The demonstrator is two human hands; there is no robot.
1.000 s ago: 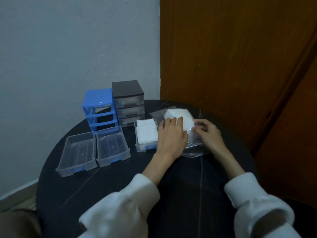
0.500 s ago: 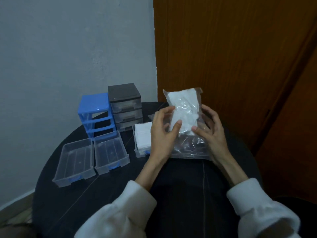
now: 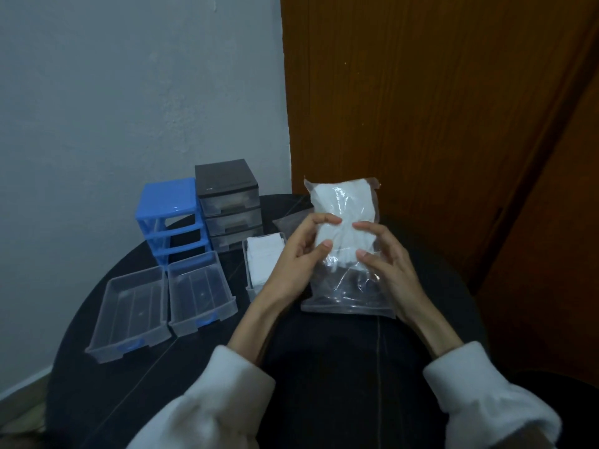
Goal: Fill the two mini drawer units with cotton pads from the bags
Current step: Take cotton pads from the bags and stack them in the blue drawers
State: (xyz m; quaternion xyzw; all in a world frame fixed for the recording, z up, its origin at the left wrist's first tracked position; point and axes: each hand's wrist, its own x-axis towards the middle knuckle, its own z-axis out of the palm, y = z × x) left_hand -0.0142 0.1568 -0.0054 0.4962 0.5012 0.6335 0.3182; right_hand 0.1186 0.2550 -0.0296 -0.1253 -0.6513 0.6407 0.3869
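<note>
I hold a clear plastic bag of white cotton pads (image 3: 344, 209) upright above the table. My left hand (image 3: 296, 257) and my right hand (image 3: 385, 264) grip it from either side, fingers curled on its front. The pads fill the bag's upper half; its lower part is empty film. A clear drawer (image 3: 251, 277) filled with white pads lies just left of my left hand, partly hidden by it. Two empty clear drawers (image 3: 133, 314) (image 3: 199, 291) lie side by side further left. Behind them stand the blue drawer frame (image 3: 168, 218), its slots empty, and the dark grey drawer unit (image 3: 228, 204).
The round black table (image 3: 324, 367) sits in a corner, with a pale wall at the left and a brown wooden door behind at the right. Another flat clear bag (image 3: 285, 222) lies on the table behind my hands.
The bag went from lying flat on the table to being held upright in both hands. In the last half second my fingers shifted on its front.
</note>
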